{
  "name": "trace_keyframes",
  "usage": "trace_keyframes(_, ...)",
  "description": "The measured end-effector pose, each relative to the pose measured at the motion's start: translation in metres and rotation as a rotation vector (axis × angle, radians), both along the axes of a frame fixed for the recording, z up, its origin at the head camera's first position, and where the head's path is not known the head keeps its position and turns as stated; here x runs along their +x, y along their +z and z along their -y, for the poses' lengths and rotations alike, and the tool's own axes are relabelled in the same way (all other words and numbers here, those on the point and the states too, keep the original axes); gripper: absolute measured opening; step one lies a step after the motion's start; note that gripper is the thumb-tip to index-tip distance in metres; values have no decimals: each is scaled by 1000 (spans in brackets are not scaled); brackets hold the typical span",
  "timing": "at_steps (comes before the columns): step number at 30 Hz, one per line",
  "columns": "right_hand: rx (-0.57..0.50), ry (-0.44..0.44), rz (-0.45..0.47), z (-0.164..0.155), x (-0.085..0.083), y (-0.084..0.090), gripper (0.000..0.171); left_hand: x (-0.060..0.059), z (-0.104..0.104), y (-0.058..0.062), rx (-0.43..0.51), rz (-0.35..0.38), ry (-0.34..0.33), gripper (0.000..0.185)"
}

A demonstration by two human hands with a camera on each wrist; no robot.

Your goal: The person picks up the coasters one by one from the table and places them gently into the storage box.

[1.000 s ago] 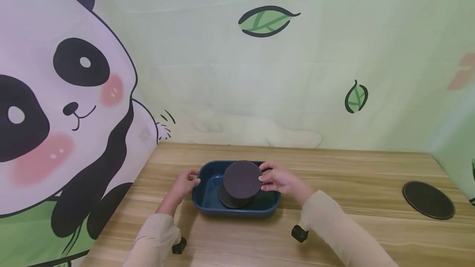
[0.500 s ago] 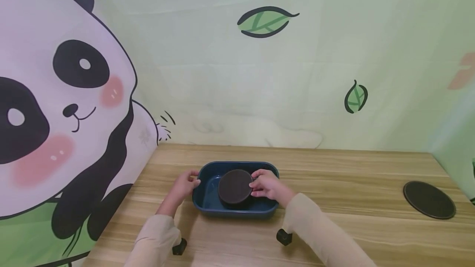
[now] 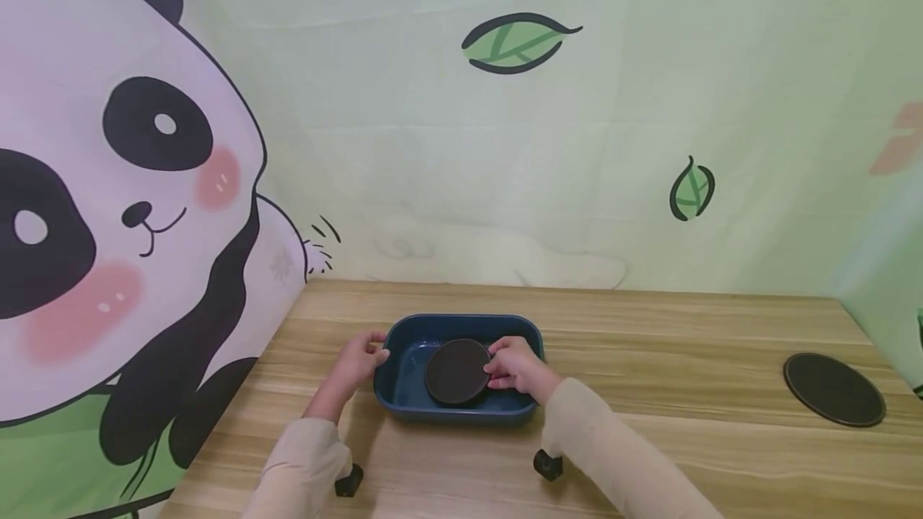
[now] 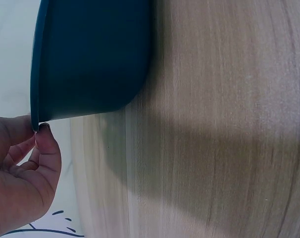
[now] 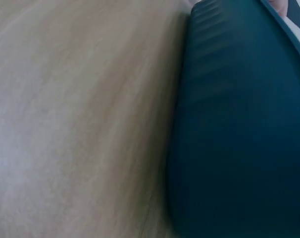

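dish: dark blue rectangular dish [image 3: 461, 411] sits on the wooden table [image 3: 685, 351], left of centre, near the panda backdrop [image 3: 108, 207]. Same spot as in both earlier frames.
disc: dark round disc [image 3: 457, 371] lies down inside the dish, roughly flat, below the rim line. 1.0 s ago it is held above the dish, face tilted toward the camera; 0.5 s ago it is halfway in.
stack under disc: a second dark round piece showed beneath it 1.0 s ago; now can't tell, the disc covers that area.
right hand: right hand [image 3: 515, 367] is over the dish's right part, fingers curled onto the disc's right edge, pinching it. It has dropped and shifted left with the disc. Right wrist view shows only the dish's outer wall [image 5: 239, 139] and table, slightly blurred.
left hand: left hand [image 3: 356, 363] grips the dish's left rim, thumb on top of the rim, fingers curled at the outside wall; fingertip [image 4: 43, 136] touches the rim edge in the left wrist view. No change across frames.
other disc: another dark round disc [image 3: 834, 388] lies flat on the table, far right, well apart from the dish. Unmoved.
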State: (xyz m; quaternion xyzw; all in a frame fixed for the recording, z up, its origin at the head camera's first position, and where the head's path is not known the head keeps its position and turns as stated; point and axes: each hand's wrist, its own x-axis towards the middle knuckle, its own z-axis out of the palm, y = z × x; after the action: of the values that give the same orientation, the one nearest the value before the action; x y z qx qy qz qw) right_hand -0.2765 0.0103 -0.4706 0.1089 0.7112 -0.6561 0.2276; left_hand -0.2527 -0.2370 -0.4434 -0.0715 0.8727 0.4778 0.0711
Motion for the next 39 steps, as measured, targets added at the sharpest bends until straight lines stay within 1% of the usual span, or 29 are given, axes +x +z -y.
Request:
trace_keyframes(4, 64, -6, -14, 2, 0, 0, 28, 0, -1, 0, 0, -6, 0, 31)
trace_keyframes(11, 140, -21, -45, 3, 0, -4, 30, 0, -1, 1, -18, -3, 8, 31)
trace_keyframes(17, 174, -32, -54, 2, 0, -3, 30, 1, -1, 1, -29, -8, 8, 31)
trace_keyframes(23, 170, -39, -62, 3, 1, -1, 30, 0, -1, 0, -33, -6, 9, 31)
trace_keyframes(29, 162, -33, -59, 1, 3, 5, 33, -1, 0, -1, -38, 22, 14, 32)
trace_keyframes(36, 69, -12, -71, -6, 2, 21, 41, -4, -1, -2, -32, 25, 9, 32)
trace_keyframes(39, 36, 9, -78, -12, 2, 28, 43, -4, -1, -3, -30, 24, 8, 32)
